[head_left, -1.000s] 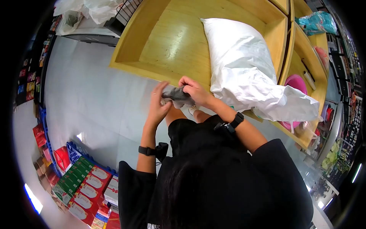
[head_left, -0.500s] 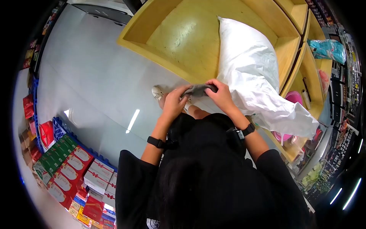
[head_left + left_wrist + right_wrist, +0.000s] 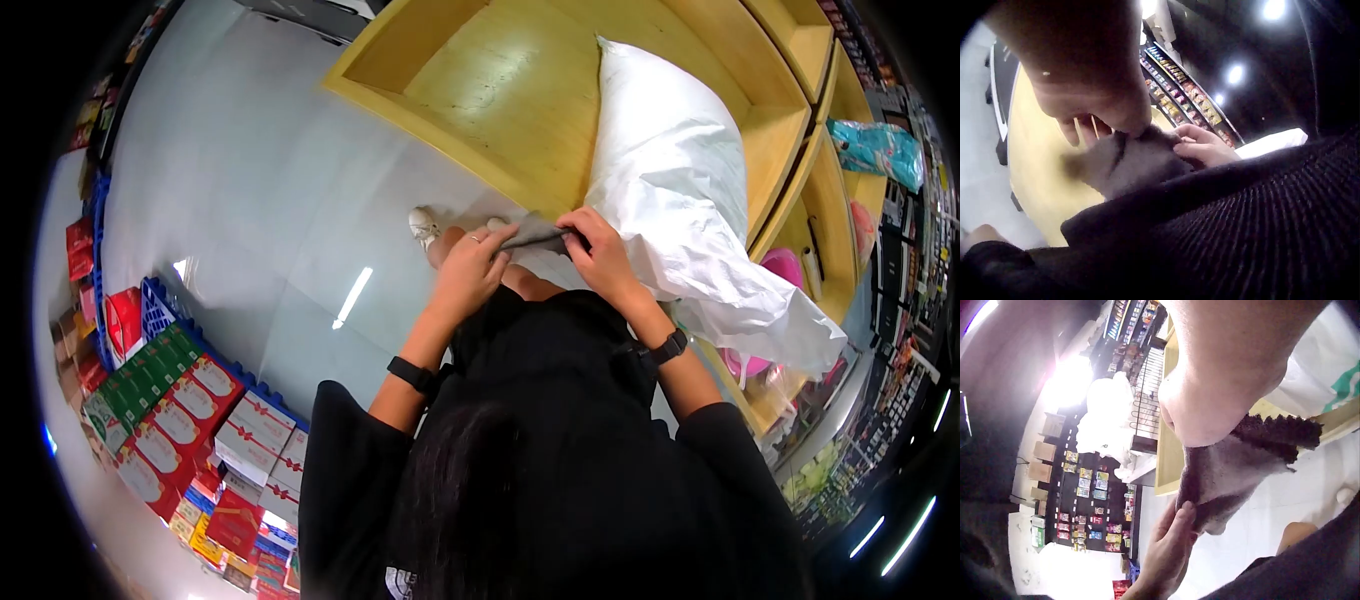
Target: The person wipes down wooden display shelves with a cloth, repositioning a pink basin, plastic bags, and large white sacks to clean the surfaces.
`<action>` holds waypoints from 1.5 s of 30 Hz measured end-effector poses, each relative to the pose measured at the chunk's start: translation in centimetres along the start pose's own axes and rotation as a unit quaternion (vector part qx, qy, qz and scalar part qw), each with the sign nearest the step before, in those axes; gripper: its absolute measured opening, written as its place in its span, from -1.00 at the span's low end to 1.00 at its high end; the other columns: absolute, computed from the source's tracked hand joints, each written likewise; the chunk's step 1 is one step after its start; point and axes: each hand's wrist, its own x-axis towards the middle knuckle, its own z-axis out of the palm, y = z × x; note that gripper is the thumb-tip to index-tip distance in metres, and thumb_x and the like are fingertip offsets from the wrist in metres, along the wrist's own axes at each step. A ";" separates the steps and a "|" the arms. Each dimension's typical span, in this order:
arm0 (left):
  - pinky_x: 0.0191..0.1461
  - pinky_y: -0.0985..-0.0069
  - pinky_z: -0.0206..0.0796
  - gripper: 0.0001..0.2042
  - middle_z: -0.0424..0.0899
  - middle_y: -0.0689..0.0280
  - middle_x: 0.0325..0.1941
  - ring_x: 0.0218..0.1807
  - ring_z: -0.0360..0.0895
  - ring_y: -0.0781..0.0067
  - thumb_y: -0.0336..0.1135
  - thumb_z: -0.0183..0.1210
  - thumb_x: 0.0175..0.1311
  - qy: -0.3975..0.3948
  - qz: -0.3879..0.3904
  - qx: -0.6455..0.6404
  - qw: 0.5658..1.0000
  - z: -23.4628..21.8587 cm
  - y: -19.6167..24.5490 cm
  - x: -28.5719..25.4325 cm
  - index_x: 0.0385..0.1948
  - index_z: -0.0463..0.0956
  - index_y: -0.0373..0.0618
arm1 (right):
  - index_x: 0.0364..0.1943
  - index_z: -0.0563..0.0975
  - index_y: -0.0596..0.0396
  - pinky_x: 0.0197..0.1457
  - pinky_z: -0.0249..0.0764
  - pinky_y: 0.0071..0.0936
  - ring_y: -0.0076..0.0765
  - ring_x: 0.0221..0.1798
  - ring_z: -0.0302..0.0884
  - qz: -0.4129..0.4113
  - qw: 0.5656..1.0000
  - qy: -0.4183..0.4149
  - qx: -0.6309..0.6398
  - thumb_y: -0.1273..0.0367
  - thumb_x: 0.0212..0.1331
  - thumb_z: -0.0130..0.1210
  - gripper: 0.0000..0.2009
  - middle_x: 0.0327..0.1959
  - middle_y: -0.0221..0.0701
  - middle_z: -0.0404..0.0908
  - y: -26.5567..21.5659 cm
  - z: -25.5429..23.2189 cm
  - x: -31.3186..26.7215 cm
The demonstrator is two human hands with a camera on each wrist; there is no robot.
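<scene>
Between both hands, in front of the person's knees, a small grey cloth [image 3: 538,238] is stretched sideways. The left hand [image 3: 472,265] pinches its left end between thumb and fingers. Its other end is pinched by the right hand [image 3: 603,258], close beside the white sack. In the right wrist view the cloth [image 3: 1225,481] shows a darker, scalloped edge hanging past the right hand [image 3: 1222,394], while the left thumb presses on its near corner. Seen from the left wrist, the cloth [image 3: 1138,164] hangs in folds below the left hand [image 3: 1091,81], which hides part of it.
A wooden display bin [image 3: 500,90] stands ahead, with a large white sack [image 3: 680,160] lying in it and hanging over its front edge. At right, more bins hold a pink basin [image 3: 782,266] and a teal package [image 3: 878,152]. Stacked gift boxes [image 3: 180,425] sit lower left on the floor.
The cloth, bunched between the hands a second ago, is now drawn out lengthwise. Both hands moved right in the head view, and the head view has turned, shifting the bin and sack right.
</scene>
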 end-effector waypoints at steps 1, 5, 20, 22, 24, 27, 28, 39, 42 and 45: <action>-0.01 0.45 0.26 -0.64 0.51 0.18 -0.09 -0.12 0.42 0.25 -0.38 0.03 0.14 0.004 0.026 -0.094 0.995 0.8 -0.3 0.1 0.03 0.40 -0.05 | -0.29 0.48 0.15 -0.23 0.38 -0.44 -0.19 -0.28 0.46 0.012 1.000 -0.014 0.014 0.57 0.02 -0.04 -0.84 -0.34 -0.28 0.45 0.4 -0.1 -0.4; -0.11 0.59 0.28 -0.69 0.54 0.29 -0.19 -0.26 0.41 0.56 -0.34 0.04 0.17 -0.045 -0.073 -0.332 0.939 1.5 -1.9 1.3 -0.03 0.42 -0.12 | -0.30 0.49 0.13 -0.21 0.37 -0.42 -0.20 -0.28 0.46 -0.010 0.996 -0.088 0.027 0.54 0.03 -0.02 -0.86 -0.34 -0.32 0.45 -0.3 -0.8 0.2; -0.29 0.42 0.26 -0.84 0.43 0.19 -0.44 -0.37 0.39 0.27 -0.49 -0.01 0.05 0.157 -0.044 -0.178 0.970 0.9 -0.3 0.6 -0.32 0.47 -0.15 | -0.30 0.53 0.15 -0.23 0.37 -0.29 -0.06 -0.28 0.45 0.039 0.996 -0.069 -0.031 0.48 0.03 -0.02 -0.85 -0.39 -0.19 0.46 -0.1 0.2 1.9; -0.32 0.47 0.24 -0.86 0.43 0.19 -0.42 -0.35 0.39 0.29 -0.54 -0.03 0.07 0.250 -0.048 -0.187 0.949 2.7 -2.5 0.8 -0.42 0.52 -0.18 | -0.31 0.52 0.16 -0.21 0.36 -0.21 0.03 -0.27 0.44 0.022 0.994 -0.053 -0.092 0.46 0.00 0.00 -0.84 -0.38 -0.15 0.46 1.7 2.1 3.7; -0.29 0.46 0.26 -0.87 0.44 0.20 -0.38 -0.31 0.40 0.29 -0.56 -0.01 0.06 0.268 -0.114 -0.203 0.935 2.8 -2.4 1.0 -0.43 0.52 -0.19 | -0.31 0.48 0.17 -0.17 0.36 -0.20 0.06 -0.25 0.43 0.020 0.995 -0.025 -0.094 0.47 -0.01 0.01 -0.84 -0.37 -0.15 0.46 1.6 3.2 4.8; -0.26 0.45 0.29 -0.90 0.44 0.19 -0.35 -0.28 0.41 0.27 -0.55 0.04 0.04 0.323 -0.176 -0.279 0.887 3.7 -4.0 3.1 -0.42 0.52 -0.22 | -0.36 0.41 0.16 -0.17 0.32 -0.18 0.05 -0.23 0.37 0.013 0.988 0.070 -0.136 0.49 -0.05 0.02 -0.87 -0.37 -0.19 0.46 3.1 7.2 9.0; -0.26 0.45 0.29 -0.90 0.44 0.19 -0.35 -0.28 0.41 0.27 -0.55 0.04 0.04 0.330 -0.177 -0.281 0.884 4.4 -5.2 4.5 -0.42 0.52 -0.22 | -0.38 0.39 0.14 -0.18 0.31 -0.17 0.03 -0.24 0.35 -0.015 0.976 0.086 -0.201 0.49 -0.06 0.03 -0.87 -0.38 -0.21 0.46 3.3 7.9 10.6; -0.18 0.35 0.26 -0.64 0.38 0.07 -0.33 -0.30 0.39 0.13 -0.28 0.18 0.08 0.381 -0.323 -0.272 0.823 7.0 -6.2 9.1 -0.21 0.23 -0.25 | -0.31 0.32 0.15 -0.22 0.31 -0.08 0.04 -0.21 0.37 0.008 0.986 0.017 -0.163 0.35 0.03 0.05 -0.78 -0.32 -0.13 0.39 4.8 10.2 9.7; -0.18 0.34 0.27 -0.61 0.40 0.00 -0.37 -0.31 0.41 0.15 -0.21 0.13 0.16 0.380 -0.271 -0.314 0.826 7.7 -6.7 10.6 -0.19 0.15 -0.27 | -0.31 0.33 0.13 -0.25 0.32 -0.09 0.08 -0.21 0.37 0.036 0.978 -0.008 -0.205 0.30 0.06 0.03 -0.78 -0.32 -0.14 0.42 5.1 10.6 10.4; -0.16 0.29 0.27 -0.60 0.43 -0.09 -0.35 -0.26 0.44 0.07 -0.18 0.11 0.17 0.383 -0.281 -0.324 0.818 5.9 -8.3 11.8 -0.21 0.13 -0.28 | -0.32 0.34 0.11 -0.25 0.32 -0.10 0.07 -0.24 0.39 0.022 0.979 -0.052 -0.197 0.26 0.08 0.02 -0.77 -0.33 -0.15 0.45 4.6 11.0 13.2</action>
